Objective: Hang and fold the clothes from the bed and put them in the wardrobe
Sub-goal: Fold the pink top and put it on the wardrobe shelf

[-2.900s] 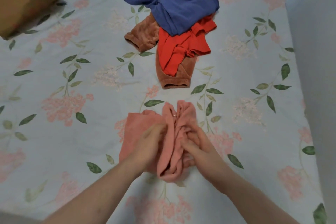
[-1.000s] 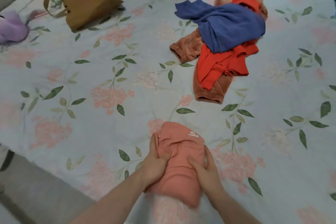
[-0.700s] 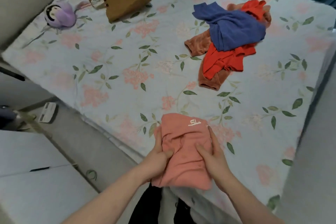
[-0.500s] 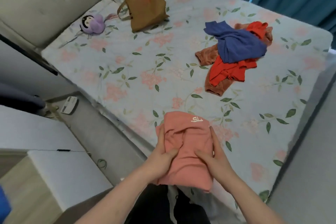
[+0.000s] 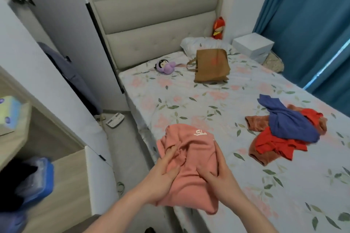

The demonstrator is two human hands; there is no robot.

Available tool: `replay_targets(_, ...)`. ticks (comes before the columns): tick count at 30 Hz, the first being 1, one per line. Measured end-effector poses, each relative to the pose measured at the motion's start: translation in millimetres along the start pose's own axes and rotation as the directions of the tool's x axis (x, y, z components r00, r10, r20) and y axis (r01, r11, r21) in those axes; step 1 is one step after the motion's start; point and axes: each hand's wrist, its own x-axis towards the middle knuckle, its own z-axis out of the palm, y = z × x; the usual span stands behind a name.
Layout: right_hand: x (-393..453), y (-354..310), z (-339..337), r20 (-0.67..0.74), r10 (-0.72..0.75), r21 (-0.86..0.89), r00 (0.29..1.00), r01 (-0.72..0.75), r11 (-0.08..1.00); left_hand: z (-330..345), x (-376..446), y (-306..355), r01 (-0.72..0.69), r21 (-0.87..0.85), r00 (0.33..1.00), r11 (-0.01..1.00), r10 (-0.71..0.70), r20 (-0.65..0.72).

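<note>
salmon-pink folded garment (image 5: 191,164) is held up over the near edge of the bed (image 5: 189,100), the left hand (image 5: 161,179) and right hand (image 5: 221,178) both grasping its sides, fingers curled into the cloth. a heap of blue, red and rust clothes (image 5: 286,128) lies farther right on the bed.

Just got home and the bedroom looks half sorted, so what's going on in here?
A person is putting laundry away. Their left hand and right hand grip a folded pink garment, lifted off the bed beside an open wardrobe. A pile of blue, red and brown clothes lies unfolded on the floral sheet. A brown bag and a purple plush toy sit near the headboard.
</note>
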Motion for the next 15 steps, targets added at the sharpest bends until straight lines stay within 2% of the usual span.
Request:
replay_targets(4, 28.0, -49.3, 58.0, 0.088, -0.083, -0.032, 0.993, 0.086, 0.996, -64.2, -13.8, -4.4, -0.009, -0.090, 0.990, 0.996, -0.004, -0.144)
replay_targets(8, 52.8, -90.6, 112.7, 0.121, -0.176, -0.021, 0.977, 0.179, 0.984, -126.9, -21.8, -5.9, -0.047, -0.105, 0.961, 0.993, 0.016, -0.277)
replay_targets(15, 96.8, -145.6, 156.5, 0.151, -0.249, -0.032, 0.957, 0.257, 0.966, -202.0, -22.9, 10.8, -0.165, -0.109, 0.950, 0.980, 0.128, -0.286)
